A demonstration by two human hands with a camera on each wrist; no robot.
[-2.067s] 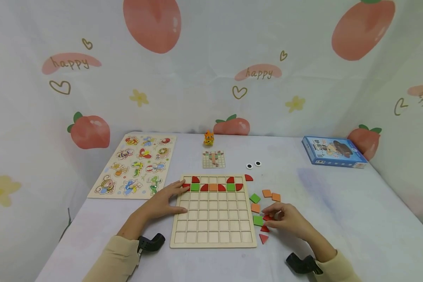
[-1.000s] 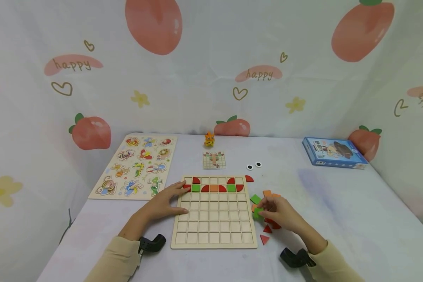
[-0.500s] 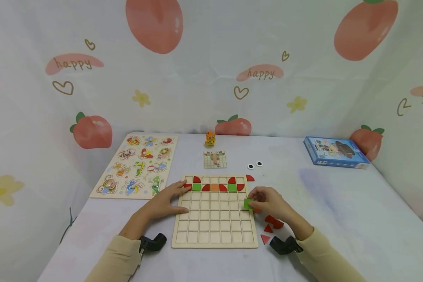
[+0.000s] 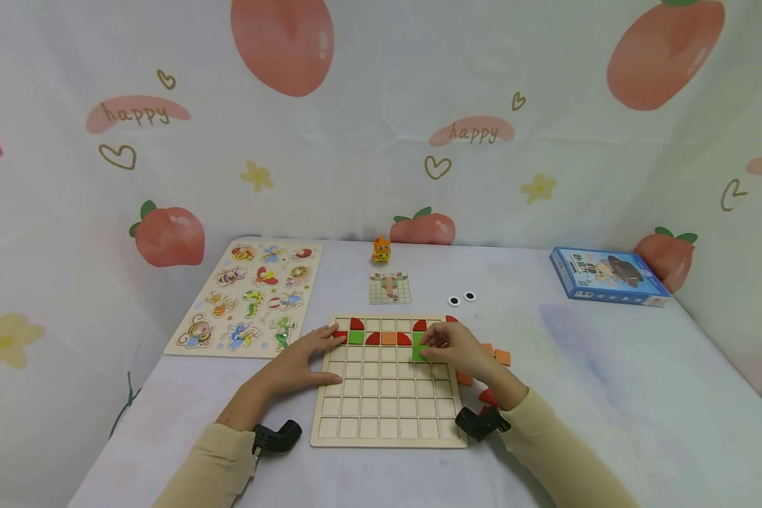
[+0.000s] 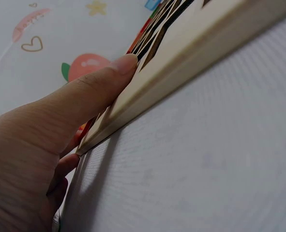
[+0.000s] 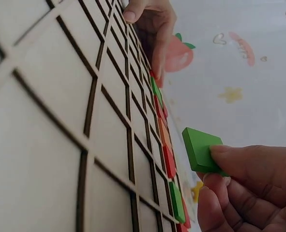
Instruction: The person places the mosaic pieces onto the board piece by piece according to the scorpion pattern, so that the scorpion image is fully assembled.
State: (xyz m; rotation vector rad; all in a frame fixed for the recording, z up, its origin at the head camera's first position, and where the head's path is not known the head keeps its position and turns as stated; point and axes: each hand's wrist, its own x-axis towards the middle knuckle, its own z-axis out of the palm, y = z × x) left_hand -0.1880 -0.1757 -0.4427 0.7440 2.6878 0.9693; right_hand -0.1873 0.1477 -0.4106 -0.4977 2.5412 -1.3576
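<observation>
My right hand (image 4: 462, 351) pinches a green square tile (image 6: 201, 147) between thumb and fingers, over the upper right of the wooden grid board (image 4: 387, 443). In the right wrist view the tile is held tilted, apart from the board. My left hand (image 4: 297, 361) rests on the board's left edge, its thumb (image 5: 97, 89) lying on the rim and the fingers reaching toward the far left corner. Red quarter-round pieces (image 4: 357, 324), green squares (image 4: 355, 337) and an orange square (image 4: 389, 338) fill cells in the two far rows.
Right of the board lie orange tiles (image 4: 502, 358) and red pieces (image 4: 489, 397), partly hidden by my right arm. Behind it are a pattern card (image 4: 390, 288), a small orange toy (image 4: 382, 250) and two eye discs (image 4: 454, 301). An animal puzzle (image 4: 244, 296) and blue box (image 4: 611, 276) stand farther out.
My right hand has left the red pieces, picked up a green square tile from the loose pieces and carried it left over the board. The left hand has stayed on the board's edge.
</observation>
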